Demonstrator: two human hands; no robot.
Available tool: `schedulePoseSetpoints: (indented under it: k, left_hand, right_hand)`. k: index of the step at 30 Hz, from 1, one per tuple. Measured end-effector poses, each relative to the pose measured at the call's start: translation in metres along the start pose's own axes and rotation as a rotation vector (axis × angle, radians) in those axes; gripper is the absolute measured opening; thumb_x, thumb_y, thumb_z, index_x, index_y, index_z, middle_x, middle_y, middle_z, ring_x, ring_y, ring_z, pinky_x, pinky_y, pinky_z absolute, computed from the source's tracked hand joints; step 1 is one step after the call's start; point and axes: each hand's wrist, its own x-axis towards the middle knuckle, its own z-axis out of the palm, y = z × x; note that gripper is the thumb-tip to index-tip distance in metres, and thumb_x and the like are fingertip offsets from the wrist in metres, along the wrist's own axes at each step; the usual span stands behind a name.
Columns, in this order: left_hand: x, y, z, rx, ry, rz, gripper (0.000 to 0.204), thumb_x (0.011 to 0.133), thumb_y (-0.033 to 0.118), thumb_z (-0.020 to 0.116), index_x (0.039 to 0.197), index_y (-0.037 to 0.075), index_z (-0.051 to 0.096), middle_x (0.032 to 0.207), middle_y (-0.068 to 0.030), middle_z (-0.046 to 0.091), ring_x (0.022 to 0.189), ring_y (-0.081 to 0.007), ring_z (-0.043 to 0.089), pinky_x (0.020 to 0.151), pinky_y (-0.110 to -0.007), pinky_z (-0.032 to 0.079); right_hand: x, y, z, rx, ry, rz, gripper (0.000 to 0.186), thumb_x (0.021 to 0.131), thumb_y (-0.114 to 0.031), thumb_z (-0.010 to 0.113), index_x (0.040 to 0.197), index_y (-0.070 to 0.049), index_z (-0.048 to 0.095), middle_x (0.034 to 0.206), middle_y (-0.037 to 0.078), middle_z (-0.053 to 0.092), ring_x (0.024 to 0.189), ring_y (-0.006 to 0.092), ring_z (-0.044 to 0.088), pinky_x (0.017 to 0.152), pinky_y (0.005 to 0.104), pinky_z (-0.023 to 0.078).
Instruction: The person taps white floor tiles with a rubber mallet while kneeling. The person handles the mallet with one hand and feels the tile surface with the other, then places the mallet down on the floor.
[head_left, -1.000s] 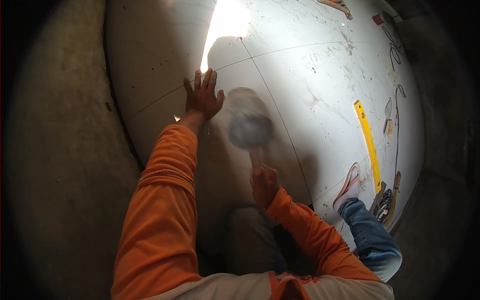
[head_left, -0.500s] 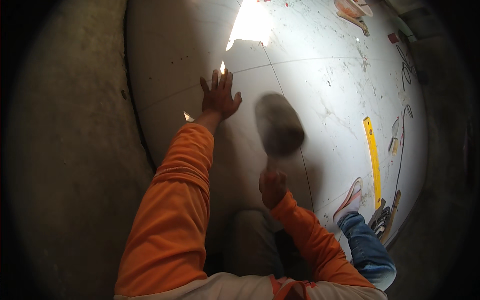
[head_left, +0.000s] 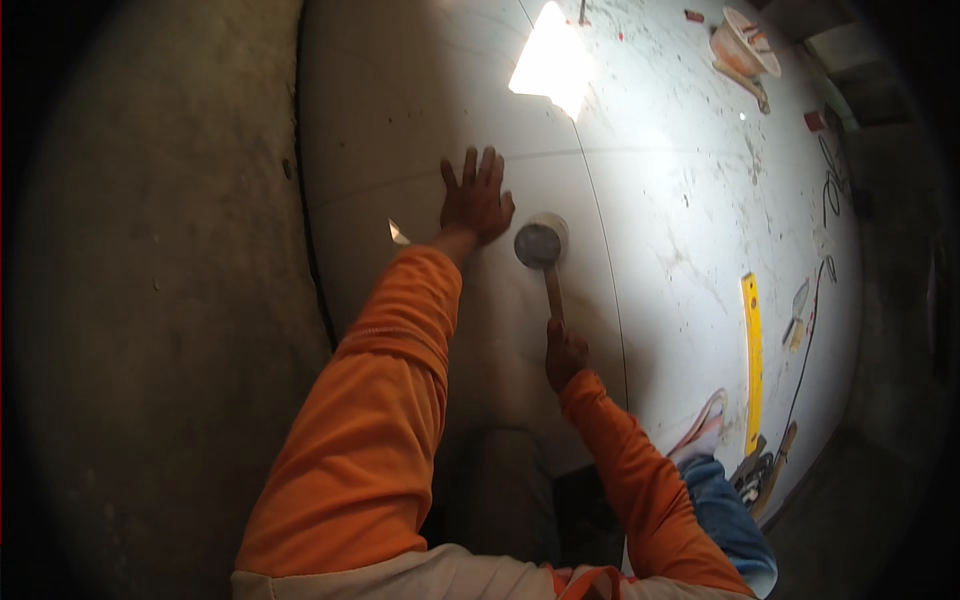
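My left hand lies flat on a pale marbled floor tile, fingers spread, just below a joint between tiles. To its right, my right hand is wrapped round the wooden handle of a mallet. The mallet's thick head is grey with a dark round face and sits close over the same tile; whether it touches the surface I cannot tell. A thin tile joint runs just right of the mallet.
A concrete wall borders the tiles on the left. At right lie a yellow spirit level, a trowel, a black cable and several tools. Far right stands a bucket. My sandaled foot rests near the level.
The mallet has dropped from a raised, blurred position near the camera down toward the tile. My left hand stays flat on it; the whole view has shifted slightly.
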Motion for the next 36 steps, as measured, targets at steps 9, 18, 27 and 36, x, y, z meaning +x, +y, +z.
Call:
schedulePoseSetpoints:
  k: [9, 18, 27, 36]
  left_hand:
    - [0.006, -0.020, 0.018, -0.353, 0.334, -0.200, 0.062, 0.090, 0.034, 0.045, 0.138, -0.005, 0.037, 0.148, -0.0230, 0.032, 0.141, -0.0360, 0.024, 0.114, -0.058, 0.013]
    - [-0.070, -0.113, -0.007, 0.053, 0.156, -0.695, 0.078, 0.093, 0.049, 0.035, 0.149, -0.002, 0.018, 0.156, -0.0190, 0.016, 0.146, -0.0313, 0.011, 0.116, -0.054, 0.007]
    - [-0.066, -0.122, 0.010, 0.093, 0.212, -0.747, 0.074, 0.091, 0.044, 0.038, 0.145, -0.005, 0.026, 0.154, -0.0199, 0.022, 0.144, -0.0321, 0.018, 0.116, -0.053, 0.011]
    - [-0.022, -0.087, -0.001, 0.131, 0.068, 0.113, 0.073, 0.093, 0.045, 0.040, 0.144, -0.005, 0.027, 0.154, -0.0218, 0.018, 0.144, -0.0387, 0.016, 0.115, -0.057, 0.010]
  right_hand:
    - [0.005, -0.028, 0.028, -0.225, 0.293, 0.126, 0.048, 0.092, -0.053, 0.051, 0.096, -0.005, 0.053, 0.087, 0.019, 0.064, 0.080, 0.0411, 0.064, 0.071, 0.0494, 0.051]
    - [0.011, -0.038, 0.014, -0.218, 0.198, 0.195, 0.042, 0.091, -0.045, 0.057, 0.093, -0.003, 0.053, 0.084, 0.018, 0.063, 0.075, 0.0372, 0.065, 0.067, 0.0455, 0.052]
    - [0.010, -0.041, 0.005, -0.169, 0.235, 0.097, 0.041, 0.088, -0.043, 0.061, 0.090, -0.003, 0.053, 0.081, 0.018, 0.064, 0.072, 0.0359, 0.065, 0.065, 0.0454, 0.052]
    - [-0.050, 0.003, 0.003, -0.060, 0.114, 0.041, 0.046, 0.085, -0.049, 0.063, 0.084, -0.003, 0.053, 0.079, 0.016, 0.063, 0.069, 0.0344, 0.063, 0.064, 0.0447, 0.050]
